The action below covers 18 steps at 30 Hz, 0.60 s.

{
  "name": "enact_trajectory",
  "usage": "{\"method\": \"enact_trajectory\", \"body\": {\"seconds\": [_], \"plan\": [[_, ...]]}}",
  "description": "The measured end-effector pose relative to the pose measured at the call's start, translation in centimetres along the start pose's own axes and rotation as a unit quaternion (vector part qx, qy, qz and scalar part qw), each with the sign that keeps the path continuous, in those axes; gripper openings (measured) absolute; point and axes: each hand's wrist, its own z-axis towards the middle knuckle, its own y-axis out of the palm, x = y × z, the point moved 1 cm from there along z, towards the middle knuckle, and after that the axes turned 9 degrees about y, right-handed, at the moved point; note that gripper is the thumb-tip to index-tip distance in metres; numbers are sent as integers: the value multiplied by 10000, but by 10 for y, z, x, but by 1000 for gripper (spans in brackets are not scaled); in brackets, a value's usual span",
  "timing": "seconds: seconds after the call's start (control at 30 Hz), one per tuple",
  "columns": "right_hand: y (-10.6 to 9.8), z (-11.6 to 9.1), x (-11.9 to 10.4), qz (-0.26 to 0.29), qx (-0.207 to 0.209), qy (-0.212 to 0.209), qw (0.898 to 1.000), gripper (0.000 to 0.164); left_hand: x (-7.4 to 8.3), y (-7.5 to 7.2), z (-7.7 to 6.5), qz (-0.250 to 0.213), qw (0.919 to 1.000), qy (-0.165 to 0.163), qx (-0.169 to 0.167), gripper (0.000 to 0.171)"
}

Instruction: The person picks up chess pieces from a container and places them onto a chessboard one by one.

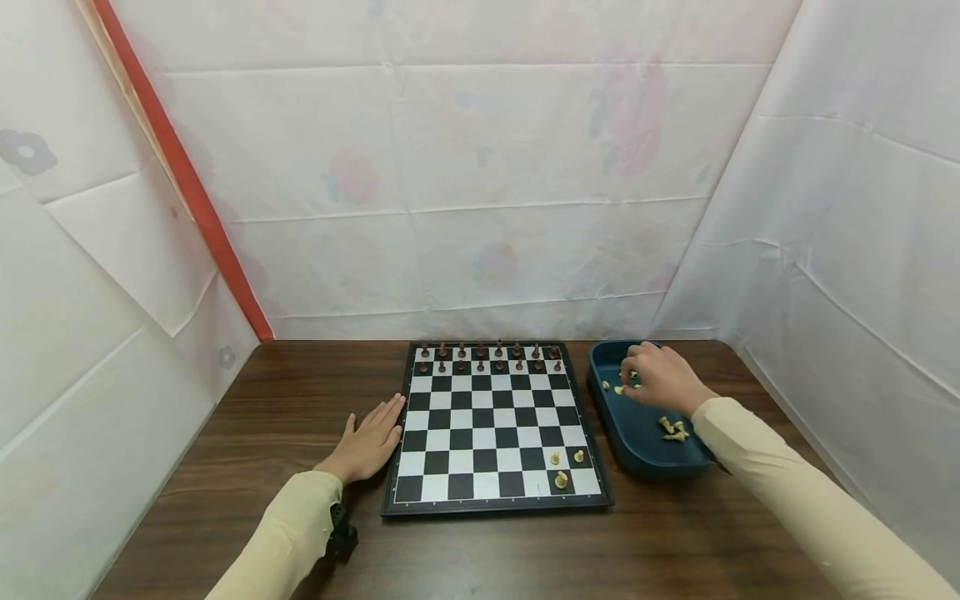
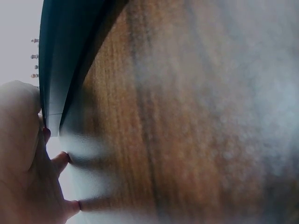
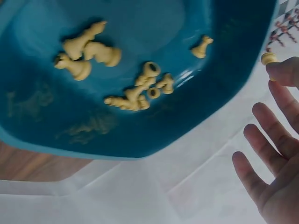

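Observation:
A black-and-white chessboard lies on the brown table. My left hand rests beside its left edge, fingers extended and fingertips right at the rim. My right hand is over the far part of a blue-green tray. In the right wrist view, its thumb and index finger pinch a pale yellow chess piece, whose upper part is mostly hidden; the other fingers are spread. Several pale yellow chess pieces lie loose in the tray.
Two rows of dark reddish chess pieces stand along the board's far side. Three pale yellow pieces stand at its near right corner. A white patterned sheet hangs behind the table, with more white sheeting along the right side.

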Motion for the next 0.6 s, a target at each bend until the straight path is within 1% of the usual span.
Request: {"method": "enact_trajectory", "body": {"seconds": [0.13,0.33,0.6], "plan": [[-4,5,-12,34,68,-49,10000,11,0,-1,-1,9,10000,1,-24,53],[-9,14,-36,72,63,-95,9999,12,0,-1,-1,-39,10000,9,-4,53],[-11,22,-71,117,169,-523,9984,15,-2,2,1,30,10000,-46,-72,54]]}}
